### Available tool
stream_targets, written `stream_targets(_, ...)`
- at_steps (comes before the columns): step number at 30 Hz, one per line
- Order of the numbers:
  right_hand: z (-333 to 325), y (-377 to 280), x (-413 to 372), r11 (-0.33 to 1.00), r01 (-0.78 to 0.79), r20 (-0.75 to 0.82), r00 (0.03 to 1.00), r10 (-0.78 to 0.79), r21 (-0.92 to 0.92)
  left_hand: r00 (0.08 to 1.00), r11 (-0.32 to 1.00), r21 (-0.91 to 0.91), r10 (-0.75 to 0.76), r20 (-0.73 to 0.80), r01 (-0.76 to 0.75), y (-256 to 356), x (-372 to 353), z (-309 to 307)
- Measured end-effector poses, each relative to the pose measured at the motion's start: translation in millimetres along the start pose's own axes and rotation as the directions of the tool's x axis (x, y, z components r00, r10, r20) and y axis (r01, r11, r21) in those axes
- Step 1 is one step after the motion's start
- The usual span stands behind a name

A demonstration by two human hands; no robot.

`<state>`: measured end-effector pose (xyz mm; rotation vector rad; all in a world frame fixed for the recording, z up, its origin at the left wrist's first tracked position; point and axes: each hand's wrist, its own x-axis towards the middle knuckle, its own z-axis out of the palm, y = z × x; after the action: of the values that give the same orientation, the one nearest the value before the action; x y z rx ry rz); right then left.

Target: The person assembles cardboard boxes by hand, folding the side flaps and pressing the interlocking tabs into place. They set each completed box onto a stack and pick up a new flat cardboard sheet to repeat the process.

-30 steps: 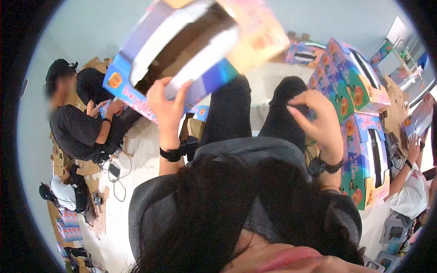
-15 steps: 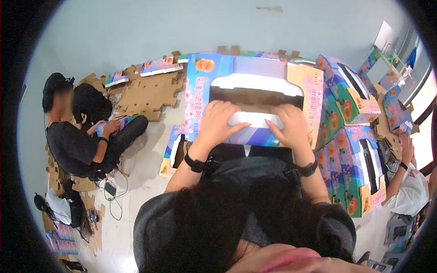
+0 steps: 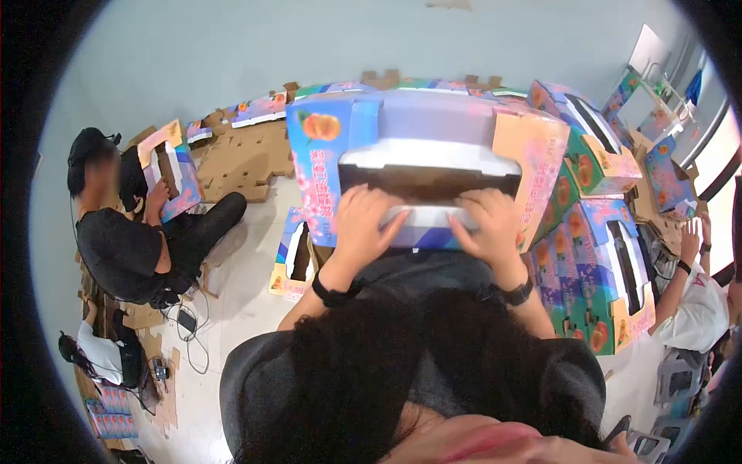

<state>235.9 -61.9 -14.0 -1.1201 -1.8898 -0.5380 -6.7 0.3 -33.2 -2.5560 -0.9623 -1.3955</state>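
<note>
A printed fruit carton [image 3: 440, 116] with a peach picture and a wide cut-out window is in front of my chest. Its near edge has a white folded strip [image 3: 421, 215] below the window. My left hand [image 3: 365, 220] is wrapped over the left part of this strip, fingers reaching into the opening and thumb on the near side. My right hand [image 3: 492, 224] grips the right part in the same way. The dark inside of the carton shows through the window; its underside is hidden.
More finished cartons [image 3: 587, 267] are stacked at my right. A smaller carton [image 3: 287, 271] stands on the floor at my left. Flat brown cardboard [image 3: 236, 158] lies by the wall. A person [image 3: 124, 240] sits at left with a carton [image 3: 182, 174]; another person's white sleeve [image 3: 696, 313] is at right.
The carton in my hands has come a little closer and looks wider; its far part is blurred. Both hands keep their hold. The seated person's carton at left is now raised upright.
</note>
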Motion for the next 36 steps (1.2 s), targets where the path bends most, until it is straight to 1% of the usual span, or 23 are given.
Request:
stream_targets(2,-10.2,-4.6,-6.0,0.994,0.03,-0.077,0.997,-0.022,0.103,0.999,1.0,-0.018,-0.013,0.03,0.013,5.3,-6.3,-5.2)
stream_targets(3,-26.2,-7.2,-8.8,0.996,0.066,-0.149,0.986,-0.073,-0.053,0.996,1.0,-0.015,-0.013,0.093,0.015,8.2,-8.7,-12.9)
stream_targets(4,-45.1,-11.1,-8.3,0.975,0.084,-0.216,0.968,-0.128,-0.205,0.983,0.998,-0.036,-0.041,0.177,0.049,14.3,-7.3,-21.4)
stream_targets(6,-64.2,-11.6,-2.1,0.965,-0.035,-0.369,0.927,-0.066,-0.259,0.932,0.99,-0.073,-0.091,0.35,0.124,27.3,-3.5,-39.1)
stream_targets(7,-70.0,-13.3,8.9,0.967,-0.092,-0.438,0.899,-0.022,-0.238,0.886,0.984,-0.111,-0.073,0.459,0.139,29.2,-4.6,-47.2)
stream_targets(8,-74.1,-13.4,21.3,0.966,-0.147,-0.503,0.864,0.021,-0.211,0.869,0.983,-0.143,-0.028,0.493,0.113,30.8,-7.4,-53.0)
stream_targets(10,-85.3,-13.6,33.6,0.954,-0.144,-0.425,0.905,0.019,-0.262,0.83,0.977,-0.202,0.06,0.554,0.063,35.2,-11.9,-64.5)
stream_targets(11,-87.9,-12.4,35.4,0.948,-0.138,-0.387,0.922,0.017,-0.285,0.746,0.926,-0.345,0.122,0.654,0.151,38.0,-5.6,-73.0)
stream_targets(12,-89.6,-10.6,31.3,0.947,-0.127,-0.327,0.945,0.024,-0.297,0.739,0.852,-0.486,0.198,0.644,0.195,36.6,-4.9,-72.5)
stream_targets(14,-91.4,-8.0,19.1,0.943,-0.102,-0.205,0.978,0.037,-0.317,0.735,0.636,-0.72,0.341,0.585,0.278,34.1,-4.4,-68.4)
stream_targets(15,-87.2,-6.4,18.7,0.948,-0.099,-0.262,0.965,0.017,-0.302,0.7,0.597,-0.753,0.413,0.583,0.276,31.3,-3.3,-66.7)
stream_targets(18,-83.5,-5.5,13.8,0.944,-0.124,-0.3,0.953,0.029,-0.305,0.628,0.441,-0.796,0.494,0.601,0.414,28.4,1.2,-60.9)
stream_targets(19,-82.6,-4.5,12.1,0.944,-0.12,-0.31,0.951,0.019,-0.309,0.609,0.354,-0.771,0.475,0.636,0.529,27.8,-0.6,-59.8)
stream_targets(22,-80.4,-2.3,8.2,0.943,-0.108,-0.338,0.941,-0.005,-0.315,0.554,0.205,-0.672,0.424,0.717,0.712,20.4,-11.6,-46.8)
stream_targets(23,-79.8,-1.7,7.7,0.945,-0.106,-0.346,0.938,-0.008,-0.31,0.519,0.181,-0.632,0.426,0.741,0.753,17.5,-11.5,-45.8)
stream_targets(26,-77.6,-0.2,6.9,0.942,-0.111,-0.379,0.925,-0.018,-0.316,0.573,0.023,-0.645,0.435,0.695,0.764,18.4,-6.9,-42.5)
stream_targets(27,-76.6,0.1,6.6,0.939,-0.116,-0.39,0.921,-0.02,-0.322,0.57,0.002,-0.622,0.396,0.72,0.783,19.0,-9.5,-41.9)
stream_targets(29,-77.1,0.4,6.9,0.943,-0.121,-0.401,0.916,-0.015,-0.311,0.654,-0.22,-0.619,0.33,0.68,0.754,18.9,-19.7,-34.7)
stream_targets(31,-79.4,0.5,7.4,0.939,-0.126,-0.391,0.92,-0.009,-0.319,0.741,-0.419,-0.623,0.229,0.631,0.66,18.3,-25.7,-24.7)
stream_targets(33,-82.0,-0.2,7.0,0.931,-0.132,-0.36,0.933,0.001,-0.341,0.851,-0.516,-0.702,0.109,0.514,0.49,21.4,-21.8,-14.7)
stream_targets(34,-82.6,-0.2,7.1,0.926,-0.141,-0.366,0.931,0.004,-0.35,0.892,-0.553,-0.733,0.041,0.451,0.396,22.2,-18.9,-12.8)
stream_targets(35,-81.6,0.7,7.5,0.922,-0.153,-0.373,0.928,0.009,-0.357,0.862,-0.489,-0.763,-0.041,0.505,0.424,21.7,-16.6,-14.0)
stream_targets(36,-80.4,0.3,7.9,0.917,-0.164,-0.38,0.925,0.015,-0.364,0.861,-0.496,-0.767,-0.072,0.504,0.408,21.3,-14.4,-15.4)
